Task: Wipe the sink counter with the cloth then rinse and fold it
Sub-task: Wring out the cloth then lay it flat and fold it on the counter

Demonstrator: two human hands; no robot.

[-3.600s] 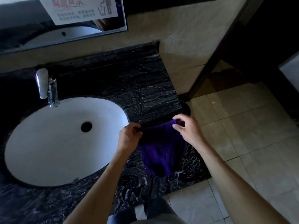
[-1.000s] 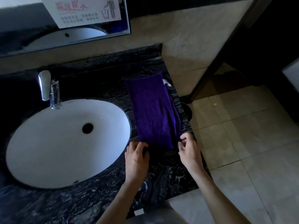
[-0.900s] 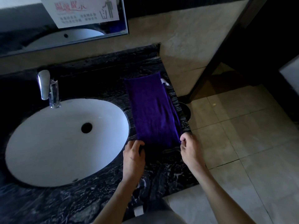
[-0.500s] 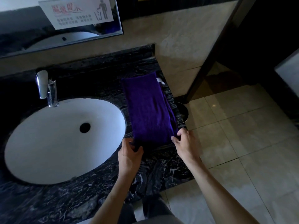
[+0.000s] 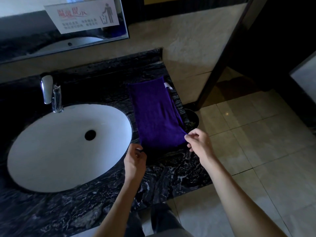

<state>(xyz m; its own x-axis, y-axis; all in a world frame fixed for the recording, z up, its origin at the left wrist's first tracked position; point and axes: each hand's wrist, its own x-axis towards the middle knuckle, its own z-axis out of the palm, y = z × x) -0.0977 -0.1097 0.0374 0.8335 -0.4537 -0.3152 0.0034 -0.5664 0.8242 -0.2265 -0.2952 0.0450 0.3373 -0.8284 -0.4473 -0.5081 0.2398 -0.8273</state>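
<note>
A purple cloth (image 5: 155, 113) lies as a long folded strip on the black marble counter (image 5: 171, 170), right of the white oval sink (image 5: 51, 151). Its near end is raised off the stone. My left hand (image 5: 135, 159) pinches the near left corner, and my right hand (image 5: 198, 142) pinches the near right corner. A small white tag (image 5: 168, 86) shows at the cloth's far right edge.
A chrome faucet (image 5: 51, 93) stands behind the sink. A mirror (image 5: 34, 31) with a paper sign (image 5: 82, 14) hangs on the wall. The counter's right edge drops to a tiled floor (image 5: 256, 142), where a dark round bin (image 5: 192, 118) sits beside it.
Earlier I held the cloth hanging at the counter's front; it was then laid out lengthwise. Over the last second both hands have lifted its near end slightly and moved it away from me.
</note>
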